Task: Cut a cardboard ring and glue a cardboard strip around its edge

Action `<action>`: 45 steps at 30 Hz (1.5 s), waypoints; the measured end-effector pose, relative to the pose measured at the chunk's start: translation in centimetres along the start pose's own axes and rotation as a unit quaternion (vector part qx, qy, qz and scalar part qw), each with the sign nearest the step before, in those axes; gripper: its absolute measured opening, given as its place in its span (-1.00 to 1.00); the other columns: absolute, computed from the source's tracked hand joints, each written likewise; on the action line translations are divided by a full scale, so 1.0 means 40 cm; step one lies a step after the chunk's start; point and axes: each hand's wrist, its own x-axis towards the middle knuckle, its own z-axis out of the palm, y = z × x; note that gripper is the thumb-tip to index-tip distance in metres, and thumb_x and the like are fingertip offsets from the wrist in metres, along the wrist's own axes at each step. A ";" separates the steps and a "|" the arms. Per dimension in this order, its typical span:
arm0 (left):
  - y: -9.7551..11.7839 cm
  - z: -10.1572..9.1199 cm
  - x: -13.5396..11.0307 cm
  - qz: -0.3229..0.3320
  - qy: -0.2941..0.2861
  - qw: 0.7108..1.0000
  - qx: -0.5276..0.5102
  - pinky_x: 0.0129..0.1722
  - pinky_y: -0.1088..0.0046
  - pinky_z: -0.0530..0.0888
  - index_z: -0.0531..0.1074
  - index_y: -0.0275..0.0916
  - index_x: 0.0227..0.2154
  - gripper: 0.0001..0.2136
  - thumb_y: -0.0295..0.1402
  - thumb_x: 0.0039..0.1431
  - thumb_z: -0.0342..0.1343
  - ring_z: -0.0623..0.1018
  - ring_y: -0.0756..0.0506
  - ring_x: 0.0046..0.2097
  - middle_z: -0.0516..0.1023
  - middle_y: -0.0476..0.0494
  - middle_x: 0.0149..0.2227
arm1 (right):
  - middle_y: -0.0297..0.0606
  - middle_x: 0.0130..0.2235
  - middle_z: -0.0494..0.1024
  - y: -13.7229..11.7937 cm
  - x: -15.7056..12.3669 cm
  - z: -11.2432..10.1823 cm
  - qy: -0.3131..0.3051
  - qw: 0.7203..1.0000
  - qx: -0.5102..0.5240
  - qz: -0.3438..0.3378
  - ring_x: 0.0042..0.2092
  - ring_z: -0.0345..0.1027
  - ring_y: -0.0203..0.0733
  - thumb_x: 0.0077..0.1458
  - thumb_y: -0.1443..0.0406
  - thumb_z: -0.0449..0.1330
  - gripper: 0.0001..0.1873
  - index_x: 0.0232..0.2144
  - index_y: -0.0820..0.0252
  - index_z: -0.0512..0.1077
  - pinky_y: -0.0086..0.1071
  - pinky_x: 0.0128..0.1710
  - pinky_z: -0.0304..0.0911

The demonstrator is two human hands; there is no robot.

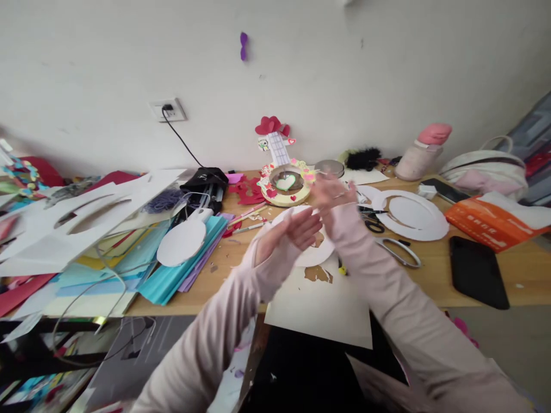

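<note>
My left hand (pixel 286 232) is held palm up over the desk, its fingers stretched out and nothing in it. Beside it, slightly higher, my right hand (pixel 331 198) is blurred, but its fingers look spread and empty. Under and between the hands lies a white paper ring (pixel 316 258), partly covered by them, on a large white sheet (pixel 318 312) that hangs over the desk edge. Just behind stands a decorated paper wreath (pixel 286 198) with small hearts and flowers and a white heart in its middle. A checkered paper strip (pixel 279 150) topped with red paper rises behind it.
Scissors (pixel 375 227), another white ring (pixel 415 215), a black phone (pixel 477 272) and an orange tissue pack (pixel 495 221) lie at right. Stacked coloured paper (pixel 178 278) and a white round handheld object (pixel 181 242) crowd the left. A cable (pixel 185 143) runs from the wall socket.
</note>
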 end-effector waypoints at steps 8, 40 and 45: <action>-0.161 -0.188 0.117 -0.027 0.106 0.949 0.296 -0.09 0.27 0.50 0.34 -0.08 -0.71 -0.57 -0.15 -0.06 0.52 0.64 -0.36 -0.15 0.25 -0.04 -0.68 | 0.16 0.09 0.60 0.162 0.022 0.002 -0.082 0.971 -0.193 0.117 0.29 0.31 0.47 0.10 0.02 0.46 -0.58 -0.22 0.28 0.65 0.15 0.24 0.31; -0.142 -0.102 0.095 -0.244 -0.180 0.887 -0.347 -0.63 0.53 0.27 0.37 -0.24 -0.47 -0.74 -0.26 0.33 0.15 0.14 0.05 -0.63 0.15 0.08 -0.62 | -0.20 -0.38 0.61 0.195 -0.086 0.022 -0.301 0.604 0.692 0.254 -0.37 0.46 -0.24 -0.22 0.48 0.40 -0.63 -0.23 0.35 0.62 -0.36 -0.30 0.57; -0.151 -0.093 0.095 -0.288 -0.158 0.865 -0.380 -0.63 0.57 0.20 0.22 -0.18 -0.52 -0.69 -0.39 0.41 0.02 0.09 0.04 -0.63 0.04 0.12 -0.60 | -0.17 -0.35 0.63 0.204 -0.078 0.023 -0.323 0.571 0.706 0.268 -0.35 0.51 -0.24 -0.22 0.49 0.45 -0.59 -0.20 0.42 0.63 -0.36 -0.27 0.61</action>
